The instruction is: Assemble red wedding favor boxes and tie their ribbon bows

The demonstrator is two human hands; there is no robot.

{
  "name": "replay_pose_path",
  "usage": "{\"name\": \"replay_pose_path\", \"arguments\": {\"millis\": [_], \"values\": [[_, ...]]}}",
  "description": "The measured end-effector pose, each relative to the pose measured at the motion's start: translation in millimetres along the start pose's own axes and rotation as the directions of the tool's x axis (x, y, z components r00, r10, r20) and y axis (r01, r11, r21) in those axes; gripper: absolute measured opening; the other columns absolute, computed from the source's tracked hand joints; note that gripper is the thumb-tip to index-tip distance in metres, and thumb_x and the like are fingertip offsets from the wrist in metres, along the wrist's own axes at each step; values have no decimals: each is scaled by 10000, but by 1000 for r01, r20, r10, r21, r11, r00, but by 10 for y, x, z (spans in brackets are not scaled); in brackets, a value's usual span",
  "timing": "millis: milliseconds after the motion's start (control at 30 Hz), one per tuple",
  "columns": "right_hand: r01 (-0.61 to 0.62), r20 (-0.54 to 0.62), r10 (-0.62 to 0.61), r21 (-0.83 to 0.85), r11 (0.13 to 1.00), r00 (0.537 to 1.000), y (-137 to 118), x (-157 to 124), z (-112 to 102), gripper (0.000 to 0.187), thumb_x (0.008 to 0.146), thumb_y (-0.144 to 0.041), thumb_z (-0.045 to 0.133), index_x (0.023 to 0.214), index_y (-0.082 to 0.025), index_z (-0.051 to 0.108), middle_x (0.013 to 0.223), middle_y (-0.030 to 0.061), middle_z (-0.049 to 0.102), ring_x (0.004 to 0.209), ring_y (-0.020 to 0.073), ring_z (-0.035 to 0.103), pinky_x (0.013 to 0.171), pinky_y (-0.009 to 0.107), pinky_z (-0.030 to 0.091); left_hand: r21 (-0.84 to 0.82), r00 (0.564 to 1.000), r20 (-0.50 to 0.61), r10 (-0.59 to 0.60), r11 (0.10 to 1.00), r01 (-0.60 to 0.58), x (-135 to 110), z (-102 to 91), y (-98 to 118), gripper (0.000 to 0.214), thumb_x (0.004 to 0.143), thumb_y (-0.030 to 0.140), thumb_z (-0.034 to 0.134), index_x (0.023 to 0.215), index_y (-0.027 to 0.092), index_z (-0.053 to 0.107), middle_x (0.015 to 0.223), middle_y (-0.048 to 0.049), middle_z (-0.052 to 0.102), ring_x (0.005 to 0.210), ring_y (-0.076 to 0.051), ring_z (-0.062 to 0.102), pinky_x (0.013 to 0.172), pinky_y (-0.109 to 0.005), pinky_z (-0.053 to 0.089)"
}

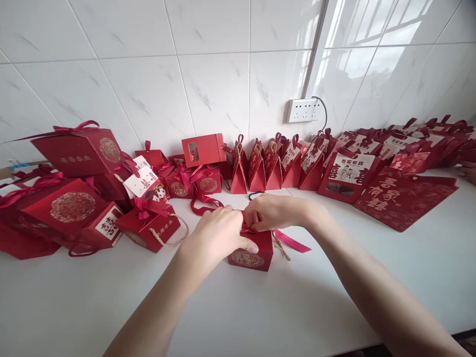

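Observation:
A small red gift box [252, 259] with a gold round emblem stands on the white table in front of me. Over its top my left hand [223, 229] comes from the left, its fingers curled and pinched at the red ribbon. My right hand [273, 212] is closed on the ribbon too, close beside the left. One pink-red ribbon tail [293, 241] trails to the right of the box, and another stretch of ribbon [203, 202] curls behind my left hand. A twisted cord handle [280, 246] hangs at the box's right side. The knot area is mostly hidden by my fingers.
Larger red gift boxes [72, 207] are piled on the left, near a ribboned box with a rope handle [150, 223]. Triangular red boxes [258, 168] line the tiled wall. A flat red bag [403, 198] lies right. A power strip [304, 110] is wall-mounted. Another person's hand [469, 171] shows far right.

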State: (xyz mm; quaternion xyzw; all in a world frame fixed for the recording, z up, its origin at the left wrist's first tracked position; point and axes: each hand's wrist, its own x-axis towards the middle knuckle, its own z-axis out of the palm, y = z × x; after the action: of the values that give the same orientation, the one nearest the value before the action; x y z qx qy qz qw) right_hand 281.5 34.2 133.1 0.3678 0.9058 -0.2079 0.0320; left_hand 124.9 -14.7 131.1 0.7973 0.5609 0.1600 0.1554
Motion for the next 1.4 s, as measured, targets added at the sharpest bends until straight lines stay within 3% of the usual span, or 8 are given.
{"name": "replay_pose_path", "arguments": {"millis": [200, 300, 433, 567, 800, 1000, 1233, 1400], "values": [[-25, -38, 23, -59, 998, 999, -38, 58, 65, 165, 687, -125, 494, 548, -181, 422, 507, -48, 350, 467, 74, 238, 453, 274, 164, 260, 992, 108, -67, 965, 36, -47, -128, -51, 160, 627, 240, 749, 641, 196, 596, 734, -39, 587, 683, -216, 537, 603, -268, 315], [-49, -41, 46, -75, 996, 998, -29, 66, 66, 212, 667, -125, 503, 529, -185, 355, 500, -55, 282, 466, 75, 196, 454, 278, 154, 324, 993, 118, 22, 944, -59, -75, -147, -58, 65, 669, 226, 686, 669, 199, 627, 753, -51, 592, 749, -232, 550, 611, -271, 336], [-52, -34, 51, -59, 997, 998, -7, 55, 51, 144, 702, -195, 525, 603, -198, 420, 527, -47, 379, 459, 80, 291, 439, 260, 196, 275, 991, 55, 118, 953, -129, -63, -58, -21, 175, 737, 228, 583, 566, 190, 566, 702, -54, 537, 725, -218, 523, 601, -277, 358], [-57, -26, 54, -97, 994, 998, -5, 64, 68, 145, 666, -159, 518, 582, -194, 405, 515, -40, 382, 456, 83, 311, 430, 258, 216, 228, 991, -33, 129, 966, -118, 3, 59, 17, 337, 718, 120, 565, 467, 195, 352, 615, -34, 446, 649, -202, 477, 631, -303, 370], [-78, -41, 75, -80, 994, 996, 36, 88, 67, 162, 642, -171, 524, 555, -196, 389, 506, -43, 374, 432, 73, 310, 411, 251, 217, 307, 997, 30, 69, 949, -75, 88, 126, 54, 343, 765, 103, 520, 524, 194, 293, 746, -70, 500, 812, -276, 548, 737, -379, 387], [-103, -10, 104, 106, 989, 995, 88, 44, 34, 81, 631, -180, 507, 610, -202, 432, 508, -40, 479, 432, 86, 424, 397, 220, 273, 370, 998, 14, 53, 927, -54, 101, 94, 18, 266, 740, 102, 497, 530, 184, 355, 746, -67, 497, 779, -268, 570, 692, -364, 397], [-68, -13, 70, 98, 993, 997, 76, 51, 38, 28, 661, -183, 500, 681, -201, 510, 546, -32, 522, 449, 95, 461, 424, 215, 311, 257, 992, 118, 41, 964, -71, 88, 32, -47, 134, 793, 206, 491, 663, 183, 511, 801, -77, 566, 710, -243, 576, 568, -307, 360], [-92, 11, 91, 133, 987, 996, 92, 39, 22, 16, 656, -191, 492, 663, -197, 479, 562, -30, 551, 464, 99, 502, 424, 208, 321, 347, 989, 143, 40, 934, -88, 96, 22, -33, 148, 818, 146, 436, 703, 173, 524, 825, -69, 597, 742, -218, 591, 571, -292, 364]]}}
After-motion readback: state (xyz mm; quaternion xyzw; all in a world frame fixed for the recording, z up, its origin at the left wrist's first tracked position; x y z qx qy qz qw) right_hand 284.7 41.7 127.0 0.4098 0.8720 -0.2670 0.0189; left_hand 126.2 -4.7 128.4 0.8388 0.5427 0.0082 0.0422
